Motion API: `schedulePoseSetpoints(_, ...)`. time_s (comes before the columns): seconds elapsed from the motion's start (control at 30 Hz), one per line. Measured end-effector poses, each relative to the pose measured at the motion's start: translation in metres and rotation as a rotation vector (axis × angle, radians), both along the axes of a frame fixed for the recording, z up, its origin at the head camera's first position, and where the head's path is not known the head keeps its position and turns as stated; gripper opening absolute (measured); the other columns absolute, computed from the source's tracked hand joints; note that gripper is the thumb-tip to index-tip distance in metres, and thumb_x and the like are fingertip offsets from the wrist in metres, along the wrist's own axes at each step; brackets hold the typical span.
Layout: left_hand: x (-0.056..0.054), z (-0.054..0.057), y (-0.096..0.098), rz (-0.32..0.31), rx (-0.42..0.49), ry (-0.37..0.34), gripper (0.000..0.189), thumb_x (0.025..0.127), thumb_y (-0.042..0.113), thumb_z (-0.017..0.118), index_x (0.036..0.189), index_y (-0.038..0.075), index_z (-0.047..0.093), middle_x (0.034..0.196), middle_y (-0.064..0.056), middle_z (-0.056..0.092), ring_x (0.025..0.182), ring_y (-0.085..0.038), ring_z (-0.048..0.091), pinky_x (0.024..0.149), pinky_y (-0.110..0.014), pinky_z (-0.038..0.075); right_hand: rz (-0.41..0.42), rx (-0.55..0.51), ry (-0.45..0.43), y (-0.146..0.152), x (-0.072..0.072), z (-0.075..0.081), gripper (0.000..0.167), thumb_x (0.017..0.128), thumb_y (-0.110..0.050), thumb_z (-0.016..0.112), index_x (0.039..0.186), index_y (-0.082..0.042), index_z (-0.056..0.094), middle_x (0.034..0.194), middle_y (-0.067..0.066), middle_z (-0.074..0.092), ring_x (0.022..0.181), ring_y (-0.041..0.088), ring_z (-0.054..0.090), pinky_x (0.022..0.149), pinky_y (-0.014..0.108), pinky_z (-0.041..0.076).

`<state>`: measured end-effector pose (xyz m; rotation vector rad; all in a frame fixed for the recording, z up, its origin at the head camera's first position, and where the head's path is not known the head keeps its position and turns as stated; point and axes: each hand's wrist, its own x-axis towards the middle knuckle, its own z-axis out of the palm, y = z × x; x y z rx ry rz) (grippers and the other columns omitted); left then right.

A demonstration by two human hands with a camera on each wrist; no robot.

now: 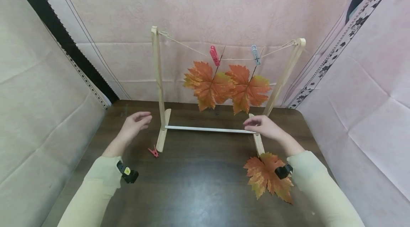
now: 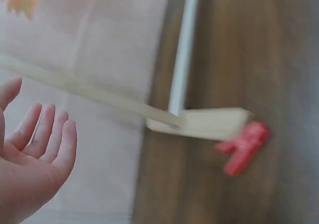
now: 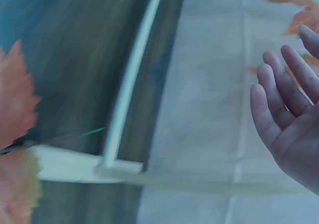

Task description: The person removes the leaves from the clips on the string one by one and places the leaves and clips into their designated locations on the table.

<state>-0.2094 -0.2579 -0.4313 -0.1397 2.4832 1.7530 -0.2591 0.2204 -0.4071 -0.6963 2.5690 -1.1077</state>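
Observation:
Two orange maple-like leaves hang side by side from a string (image 1: 189, 47): the left leaf (image 1: 209, 86) by a red clothespin (image 1: 214, 55), the right leaf (image 1: 246, 90) by a blue clothespin (image 1: 255, 55). My left hand (image 1: 136, 124) hovers beside the frame's left post, its fingers loosely bent around nothing. Over the right foot of the frame is my right hand (image 1: 264, 127), also holding nothing, fingers relaxed in the right wrist view. A third leaf (image 1: 267, 175) lies on the table under my right wrist. A red clothespin (image 2: 245, 147) lies by the left foot.
The wooden frame has a left post (image 1: 157, 77), a right post (image 1: 285, 74) and a white crossbar (image 1: 209, 129) low between its feet. It stands on a dark wooden table (image 1: 192, 184). Pale cloth (image 1: 224, 6) hangs behind and at both sides.

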Motion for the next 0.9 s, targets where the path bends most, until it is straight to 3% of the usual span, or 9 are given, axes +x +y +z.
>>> schedulePoseSetpoints(0.27, -0.017, 0.049, 0.025, -0.064, 0.025, 0.103, 0.054, 0.096, 0.032, 0.053, 0.136, -0.002, 0.041, 0.135, -0.022, 0.047, 0.123, -0.03, 0.048, 0.095, -0.024, 0.049, -0.024, -0.068, 0.018, -0.028, -0.006, 0.038, 0.032, 0.089, -0.027, 0.064, 0.112, -0.003, 0.064, 0.105, 0.011, 0.066, 0.092, 0.013, 0.06, 0.079, 0.028, 0.051)
schedulePoseSetpoints(0.5, -0.025, 0.085, 0.049, -0.106, 0.025, 0.151, 0.049, 0.094, 0.029, 0.056, 0.134, 0.003, 0.046, 0.135, -0.017, 0.049, 0.121, -0.027, 0.049, 0.102, -0.037, 0.046, -0.06, -0.126, 0.041, -0.045, -0.01, 0.067, 0.038, 0.089, -0.026, 0.064, 0.117, -0.001, 0.061, 0.108, 0.013, 0.065, 0.09, 0.01, 0.061, 0.076, 0.026, 0.054)
schedulePoseSetpoints(0.9, -0.035, 0.141, 0.091, -0.172, 0.037, 0.274, 0.044, 0.093, 0.028, 0.058, 0.131, 0.005, 0.049, 0.129, -0.012, 0.054, 0.113, -0.021, 0.054, 0.094, -0.03, 0.05, -0.175, -0.249, 0.13, -0.067, -0.012, 0.101, 0.039, 0.088, -0.026, 0.066, 0.119, -0.003, 0.059, 0.118, 0.017, 0.063, 0.098, 0.012, 0.061, 0.083, 0.02, 0.05)
